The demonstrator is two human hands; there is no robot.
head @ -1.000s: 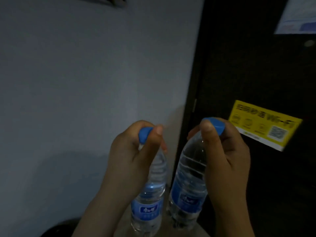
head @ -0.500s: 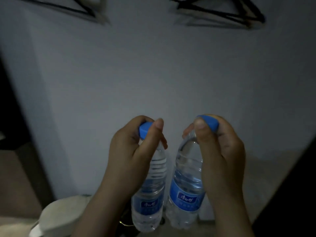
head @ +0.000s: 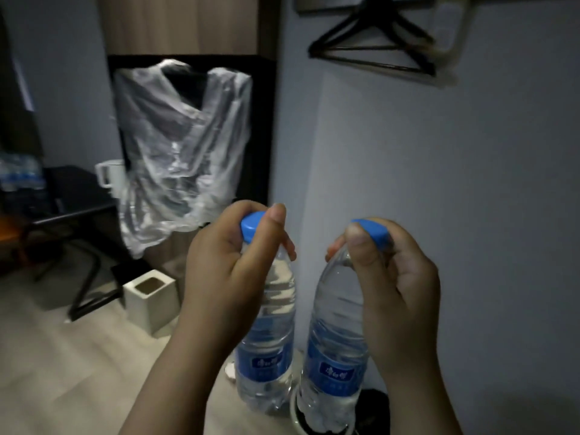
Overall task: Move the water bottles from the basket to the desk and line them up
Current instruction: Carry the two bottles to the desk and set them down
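Holding 2 water bottles up in the air, the person grips each one near its blue cap. The left hand (head: 232, 277) is wrapped tight around the neck of the left bottle (head: 266, 346). The right hand (head: 395, 296) is wrapped tight around the neck of the right bottle (head: 335, 350). Both bottles stand tall, caps up and bottoms down. The right bottle leans a little, its cap tipped to the right. They hang side by side, close together, above the pale wood floor (head: 62, 372). A dark table (head: 72, 196) stands far off to the left with more bottles (head: 22, 174) on it. A white bin (head: 150, 299) sits on the floor. Black hangers (head: 373, 48) hang on the grey wall (head: 439, 167).
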